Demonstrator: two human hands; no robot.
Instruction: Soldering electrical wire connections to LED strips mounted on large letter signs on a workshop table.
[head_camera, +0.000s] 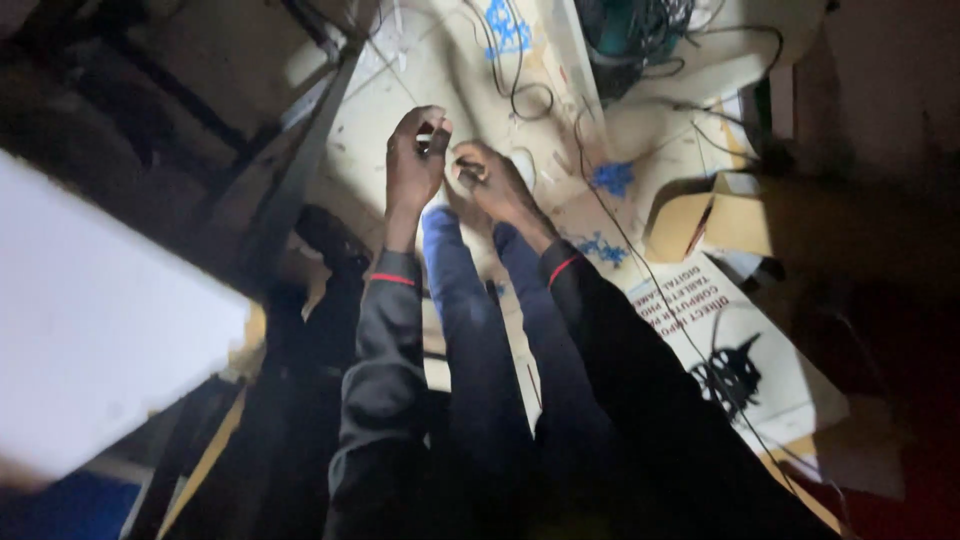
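My left hand (413, 160) is raised in front of me, fingers pinched on a small pale piece near its thumb. My right hand (492, 182) is close beside it, fingers curled around another small light part; the two hands almost touch. What the small parts are is too dim and tiny to tell. Both arms wear dark sleeves with a red stripe at the cuff (392, 279). Below the hands are my legs in blue trousers (455, 300).
Flattened cardboard (745, 350) covers the floor, with thin black wires (520, 70) and blue scraps (612, 178) on it. A small open cardboard box (705, 222) stands at the right. A dark metal table leg (300, 170) slants at the left beside a white panel (90, 320).
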